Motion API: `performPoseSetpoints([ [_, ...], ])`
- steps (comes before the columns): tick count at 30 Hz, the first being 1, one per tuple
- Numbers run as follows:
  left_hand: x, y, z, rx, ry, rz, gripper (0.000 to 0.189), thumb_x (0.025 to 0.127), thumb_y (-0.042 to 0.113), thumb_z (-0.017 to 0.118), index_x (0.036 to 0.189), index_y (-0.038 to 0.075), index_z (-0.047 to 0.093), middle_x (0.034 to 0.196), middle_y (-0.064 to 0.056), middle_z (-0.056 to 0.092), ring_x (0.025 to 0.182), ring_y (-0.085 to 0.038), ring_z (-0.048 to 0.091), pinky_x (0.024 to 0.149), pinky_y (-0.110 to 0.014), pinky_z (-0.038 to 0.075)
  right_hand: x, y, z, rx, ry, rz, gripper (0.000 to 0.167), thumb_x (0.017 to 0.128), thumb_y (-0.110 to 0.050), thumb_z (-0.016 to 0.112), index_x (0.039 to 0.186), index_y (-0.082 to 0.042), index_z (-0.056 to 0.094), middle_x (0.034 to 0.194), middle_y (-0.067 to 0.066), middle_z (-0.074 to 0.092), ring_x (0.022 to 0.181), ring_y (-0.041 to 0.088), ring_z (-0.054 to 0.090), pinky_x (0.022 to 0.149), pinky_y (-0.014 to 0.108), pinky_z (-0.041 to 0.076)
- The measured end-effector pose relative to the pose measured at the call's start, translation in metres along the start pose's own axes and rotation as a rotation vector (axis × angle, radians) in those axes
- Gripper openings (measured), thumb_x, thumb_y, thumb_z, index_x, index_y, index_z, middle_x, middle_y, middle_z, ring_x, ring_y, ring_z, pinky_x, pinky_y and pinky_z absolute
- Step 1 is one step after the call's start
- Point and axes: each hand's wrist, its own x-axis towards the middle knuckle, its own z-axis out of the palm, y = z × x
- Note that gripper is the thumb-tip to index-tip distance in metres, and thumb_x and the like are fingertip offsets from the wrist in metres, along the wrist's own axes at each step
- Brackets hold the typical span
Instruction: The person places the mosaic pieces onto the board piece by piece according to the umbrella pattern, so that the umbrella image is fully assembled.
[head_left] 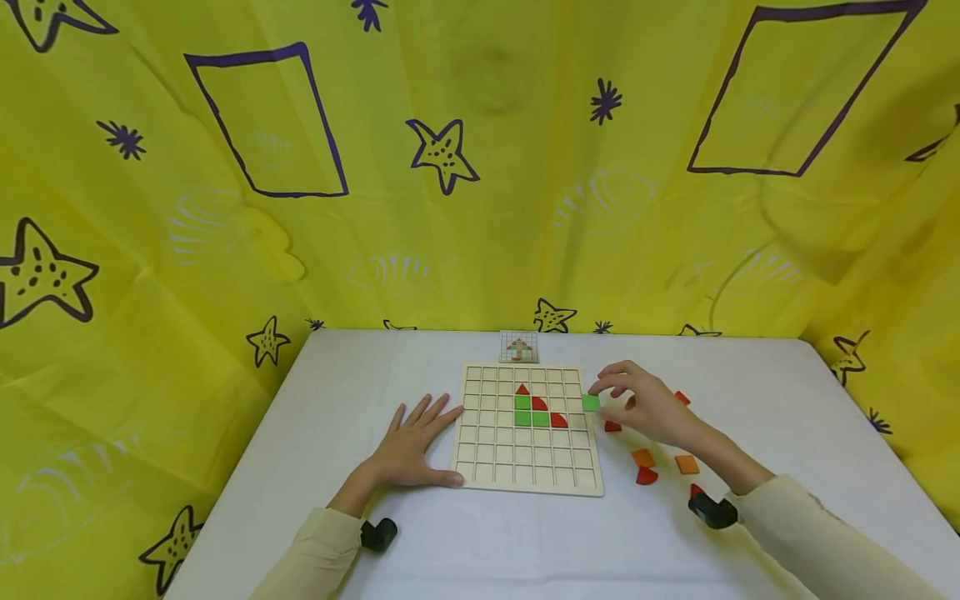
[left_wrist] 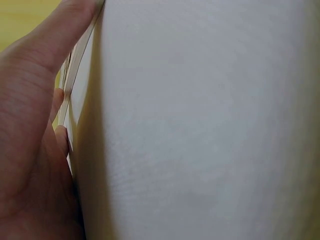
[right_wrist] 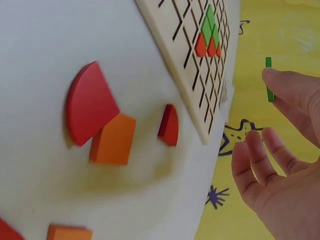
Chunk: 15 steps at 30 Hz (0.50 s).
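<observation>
A pale wooden grid board lies on the table. Green squares, a red triangle and red quarter-circles fill some cells near its middle. My left hand spreads its fingers at the board's left edge, thumb near the front corner; in the left wrist view the thumb reaches the board's side. Just off the board's right edge, my right hand pinches a green square tile. The right wrist view shows that tile edge-on between thumb and finger, raised above the table.
A small pattern card sits behind the board. Right of the board lie loose red quarter-circles and orange squares, with one orange square against a red piece. Yellow patterned cloth hangs behind the table.
</observation>
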Motion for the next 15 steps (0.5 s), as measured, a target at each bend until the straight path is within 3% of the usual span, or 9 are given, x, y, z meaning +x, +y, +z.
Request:
performPoseSetpoints([
  [15,0.000,0.000,0.000,0.006,0.004,-0.005,0.109,0.076,0.069,0.078,0.163,0.024,0.031,0.172,-0.007,0.016,0.158,-0.036,0.006,0.120,-0.069,-0.001,0.034,-0.023,0.033,0.082,-0.026,-0.028,0.021,0.090,-0.013,0.081,0.109,-0.008,0.077,0.132,0.021,0.055,0.103,0.035,0.062,0.075,0.031,0.055],
])
